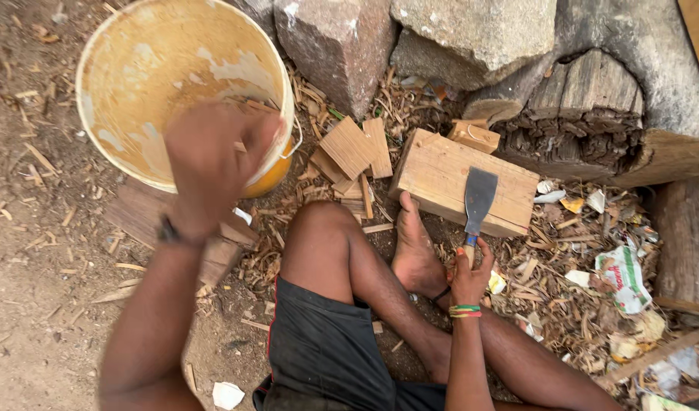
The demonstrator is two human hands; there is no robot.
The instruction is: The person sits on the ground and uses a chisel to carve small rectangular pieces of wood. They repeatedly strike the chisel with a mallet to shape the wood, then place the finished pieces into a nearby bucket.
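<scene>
left hand [212,164], blurred, seems closed on a wood piece over the bucket [129,84] at ten o'clock; right hand [470,274] grips the scraper [479,199], blade flat on the wooden block [441,179].

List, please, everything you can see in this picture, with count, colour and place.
bucket: one, yellow, paint-smeared, upper left on the ground
block: one, pale wood, centre, under the blade
scraper: one, grey blade, resting on the block
offcuts: several, pale wood, between bucket and block
log: one, dark and rotted, upper right
stones: several, grey, top
shavings: many, tan, around the legs
left hand: raised in front of the bucket, blurred
right hand: holds the scraper handle, striped wristband
</scene>
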